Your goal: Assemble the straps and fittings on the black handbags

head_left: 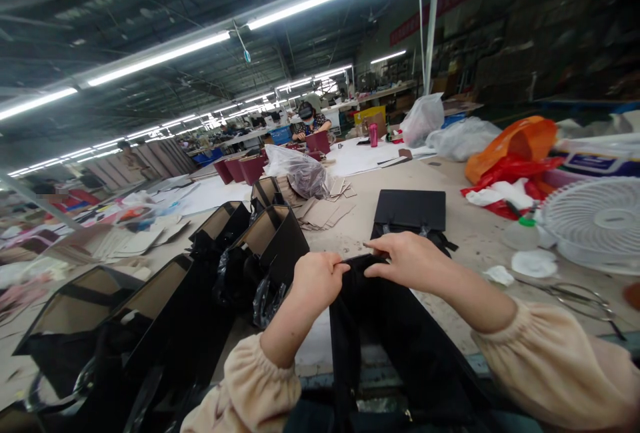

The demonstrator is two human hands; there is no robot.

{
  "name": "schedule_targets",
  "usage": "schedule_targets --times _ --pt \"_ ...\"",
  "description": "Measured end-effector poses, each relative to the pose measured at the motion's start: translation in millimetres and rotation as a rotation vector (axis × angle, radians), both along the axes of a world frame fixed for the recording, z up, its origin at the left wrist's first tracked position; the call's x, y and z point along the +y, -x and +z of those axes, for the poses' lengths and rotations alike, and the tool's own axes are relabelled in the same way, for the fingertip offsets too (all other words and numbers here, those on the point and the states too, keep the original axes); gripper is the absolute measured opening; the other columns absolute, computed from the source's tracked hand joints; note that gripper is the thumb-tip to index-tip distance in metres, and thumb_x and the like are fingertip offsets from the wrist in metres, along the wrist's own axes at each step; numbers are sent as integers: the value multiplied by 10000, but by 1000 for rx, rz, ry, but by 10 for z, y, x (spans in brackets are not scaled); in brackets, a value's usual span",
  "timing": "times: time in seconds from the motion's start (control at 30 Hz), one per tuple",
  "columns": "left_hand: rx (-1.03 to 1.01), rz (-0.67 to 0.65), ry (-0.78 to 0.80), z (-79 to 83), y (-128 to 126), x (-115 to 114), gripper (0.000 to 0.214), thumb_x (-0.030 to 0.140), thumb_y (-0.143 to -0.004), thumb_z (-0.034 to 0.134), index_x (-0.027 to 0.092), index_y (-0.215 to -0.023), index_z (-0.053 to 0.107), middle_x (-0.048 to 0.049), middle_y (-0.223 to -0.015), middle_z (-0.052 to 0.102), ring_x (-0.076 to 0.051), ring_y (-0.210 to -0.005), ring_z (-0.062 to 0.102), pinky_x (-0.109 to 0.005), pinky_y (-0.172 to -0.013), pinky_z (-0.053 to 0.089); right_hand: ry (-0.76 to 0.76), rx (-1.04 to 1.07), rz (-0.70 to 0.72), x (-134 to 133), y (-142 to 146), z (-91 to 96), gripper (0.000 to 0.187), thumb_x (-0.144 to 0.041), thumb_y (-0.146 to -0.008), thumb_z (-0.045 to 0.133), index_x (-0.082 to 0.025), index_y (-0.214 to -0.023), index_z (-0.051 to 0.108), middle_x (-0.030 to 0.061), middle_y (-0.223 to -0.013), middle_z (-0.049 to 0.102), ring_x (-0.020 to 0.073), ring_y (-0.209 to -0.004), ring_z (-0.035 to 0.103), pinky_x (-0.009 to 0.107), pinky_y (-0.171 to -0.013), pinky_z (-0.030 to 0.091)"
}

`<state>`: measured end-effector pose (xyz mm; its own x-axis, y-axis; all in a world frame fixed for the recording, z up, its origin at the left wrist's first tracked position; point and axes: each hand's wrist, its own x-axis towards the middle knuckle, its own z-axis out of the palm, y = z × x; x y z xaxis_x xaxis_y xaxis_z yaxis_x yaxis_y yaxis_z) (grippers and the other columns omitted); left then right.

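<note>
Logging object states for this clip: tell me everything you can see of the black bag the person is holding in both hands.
The black bag is matte and paper-like, with a crease down its side. Its top edge points away from the person; its body runs back over the table's near edge. The left hand and right hand pinch the top edge side by side. Its lower end is out of view.
</note>
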<state>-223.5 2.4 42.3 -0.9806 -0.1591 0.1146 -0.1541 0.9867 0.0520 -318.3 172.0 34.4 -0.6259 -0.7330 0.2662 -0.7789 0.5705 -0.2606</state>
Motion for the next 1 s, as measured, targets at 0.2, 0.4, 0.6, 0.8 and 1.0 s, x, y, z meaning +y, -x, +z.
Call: schedule_targets --times 0.2,0.4,0.6,0.8,1.0 --pt "-10 0 -26 11 -2 31 291 404 -847 467 217 -793 684 -31 -791 687 -180 -773 616 -258 -666 398 -30 17 83 -105 42 -20 219 -404 -808 527 -271 -787 699 3 -795 694 172 -774 619 248 -625 392" --pt "-23 -33 -162 17 14 -20 244 407 -813 529 247 -905 689 -2 -858 698 -174 -816 619 -242 -680 426 -52 117 132 -154 49 -18 213 -359 -802 544 -224 -709 679 24 -747 686 168 -753 610 246 -644 379" --pt "18 -108 -284 -31 86 -30 213 352 -810 543 248 -896 707 15 -856 708 -161 -795 619 -236 -681 436 -63 151 139 -149 39 -16 263 -360 -820 515 -205 -663 659 35 -721 680 171 -738 609 251 -641 375" --pt "16 -21 -277 -26 87 47 206 362 -793 563 242 -881 706 14 -826 706 -158 -782 618 -237 -659 433 -16 21 143 -77 52 -8 235 -356 -820 502 -240 -793 704 22 -792 699 168 -752 623 245 -646 423" --pt "56 -32 -256 -66 87 85 210 365 -802 547 247 -879 704 6 -829 707 -160 -766 612 -244 -658 419 208 -50 162 -13 39 25 250 -310 -812 516 -242 -979 689 6 -902 705 153 -823 629 233 -732 450"
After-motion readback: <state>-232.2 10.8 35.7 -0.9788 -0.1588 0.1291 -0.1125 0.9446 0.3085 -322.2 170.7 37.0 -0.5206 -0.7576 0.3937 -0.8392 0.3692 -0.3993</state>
